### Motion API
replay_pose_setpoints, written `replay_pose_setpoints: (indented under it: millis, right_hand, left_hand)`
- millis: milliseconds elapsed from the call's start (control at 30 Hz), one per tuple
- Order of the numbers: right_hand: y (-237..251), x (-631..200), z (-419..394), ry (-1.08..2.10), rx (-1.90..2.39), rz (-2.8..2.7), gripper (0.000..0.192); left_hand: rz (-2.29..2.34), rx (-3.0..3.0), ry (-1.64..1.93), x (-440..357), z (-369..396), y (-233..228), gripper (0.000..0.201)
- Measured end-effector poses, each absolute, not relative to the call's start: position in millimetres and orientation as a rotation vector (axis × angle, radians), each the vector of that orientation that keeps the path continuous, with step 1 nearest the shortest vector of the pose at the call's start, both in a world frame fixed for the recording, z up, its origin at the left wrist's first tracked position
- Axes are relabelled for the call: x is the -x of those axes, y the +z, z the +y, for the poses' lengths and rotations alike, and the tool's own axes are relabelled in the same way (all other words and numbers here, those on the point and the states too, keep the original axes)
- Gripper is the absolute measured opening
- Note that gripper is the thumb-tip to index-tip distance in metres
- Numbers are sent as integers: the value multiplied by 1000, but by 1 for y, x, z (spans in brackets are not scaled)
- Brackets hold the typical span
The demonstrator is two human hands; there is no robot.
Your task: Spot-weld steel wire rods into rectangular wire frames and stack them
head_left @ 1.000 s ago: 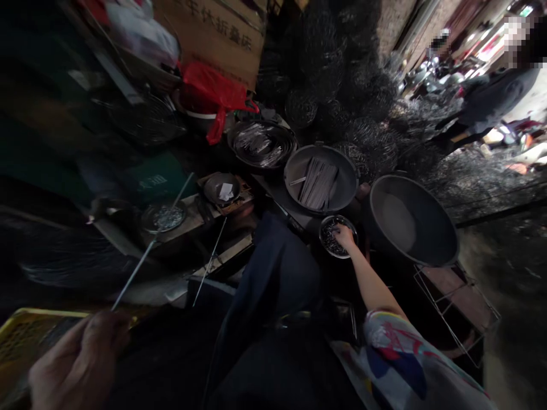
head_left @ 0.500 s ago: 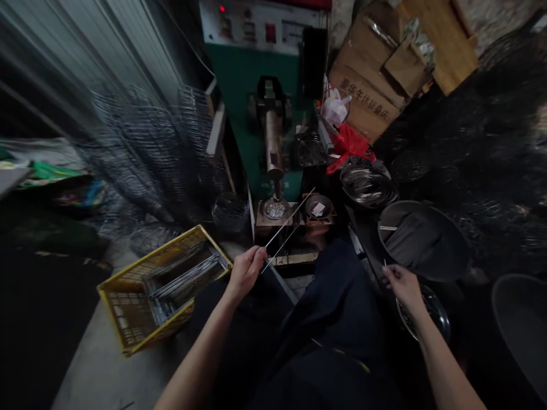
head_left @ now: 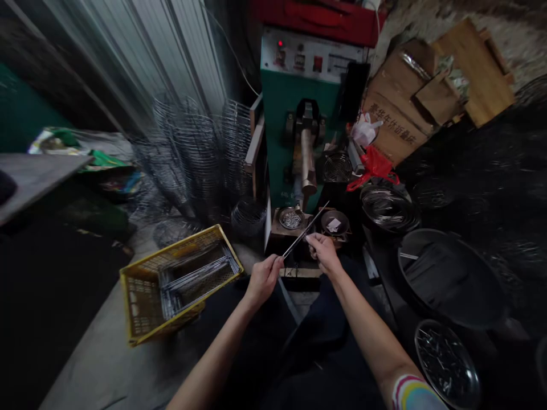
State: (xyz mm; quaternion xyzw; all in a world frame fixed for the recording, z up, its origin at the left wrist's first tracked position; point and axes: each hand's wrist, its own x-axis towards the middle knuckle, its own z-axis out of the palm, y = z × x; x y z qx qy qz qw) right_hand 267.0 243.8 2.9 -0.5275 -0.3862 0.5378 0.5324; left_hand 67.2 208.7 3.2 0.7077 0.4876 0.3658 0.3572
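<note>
1. Right now my left hand (head_left: 264, 279) is clenched around the near end of a thin metal rod (head_left: 305, 230), which slants up toward one o'clock so its tip points at the green machine (head_left: 299, 114).
2. My right hand (head_left: 323, 252) pinches the rod at mid-length, steadying it; I cannot tell whether a small part sits between those fingertips.
3. At nine o'clock from my left hand, the yellow crate (head_left: 141, 296) holds more rods within reach.
4. At four o'clock, a shallow pan (head_left: 447, 364) of small pieces sits by my right forearm.
</note>
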Motion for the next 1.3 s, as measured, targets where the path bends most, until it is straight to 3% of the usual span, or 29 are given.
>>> replay_pose_setpoints:
  millis: [1300]
  right_hand:
    - [10, -280, 295, 1251, 1153, -972, 34]
  left_hand:
    - [1295, -1656, 1044, -82, 239, 11, 37]
